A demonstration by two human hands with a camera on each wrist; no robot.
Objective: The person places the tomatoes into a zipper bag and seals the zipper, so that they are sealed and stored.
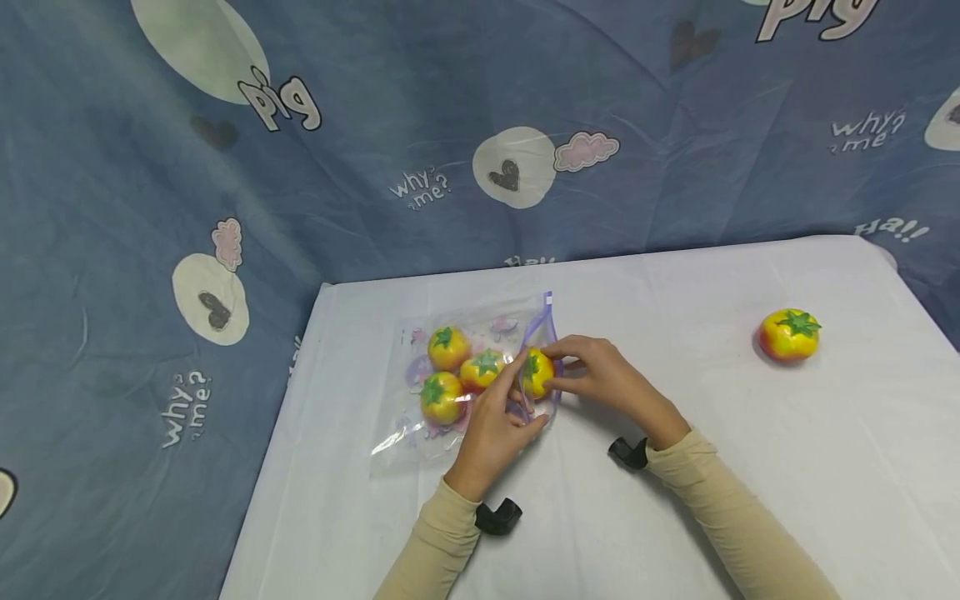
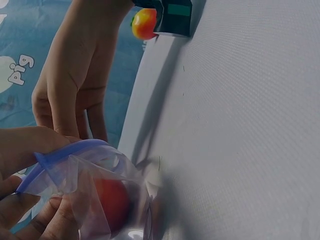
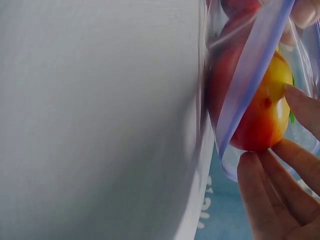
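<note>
A clear zip bag (image 1: 405, 433) with a purple zip edge lies on the table, several yellow-and-red toy tomatoes (image 1: 442, 398) inside it. My left hand (image 1: 491, 429) holds the bag's mouth apart, its fingers at the purple edge (image 2: 82, 146). Between thumb and fingers, my right hand (image 1: 600, 375) pinches another toy tomato (image 1: 537, 373) at the opening. In the right wrist view that tomato (image 3: 265, 117) sits partly behind the zip strip, the right fingertips (image 3: 248, 162) on its outer side.
One more toy tomato (image 1: 789, 335) rests alone on the white table (image 1: 675, 317), far to the right. A blue printed cloth (image 1: 420, 100) hangs behind the table and along its left side. Black wrist mounts (image 1: 498, 517) stick out beside both sleeves.
</note>
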